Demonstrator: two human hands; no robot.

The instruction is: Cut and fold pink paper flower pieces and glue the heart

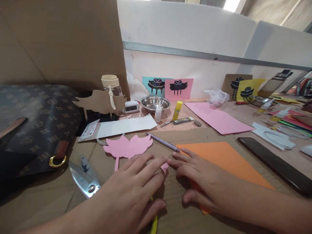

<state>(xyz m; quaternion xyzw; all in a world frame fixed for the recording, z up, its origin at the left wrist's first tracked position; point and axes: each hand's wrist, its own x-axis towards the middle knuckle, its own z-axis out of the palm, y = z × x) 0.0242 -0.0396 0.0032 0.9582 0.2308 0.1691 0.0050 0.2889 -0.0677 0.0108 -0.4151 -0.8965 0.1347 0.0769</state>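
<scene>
My left hand (142,185) lies over the cardboard with its fingers loosely stretched, above scissors (89,182) whose blades show to its left; a yellow handle (154,222) peeks out below the thumb. A small pink paper scrap (165,167) shows at its fingertips. My right hand (202,175) is spread, partly over an orange sheet (226,159), its fingertips close to those of the left hand. Just beyond the hands are a pink paper cutout (129,146) with wavy wings and a purple pen (163,142).
Behind are a white sheet (126,126), a steel bowl (156,104), a small bottle (158,112), a glue stick (177,110) and pink paper (216,117). A brown bag (41,123) stands left; a dark phone-like slab (275,165) lies right. Decorated cards (179,88) lean on the wall.
</scene>
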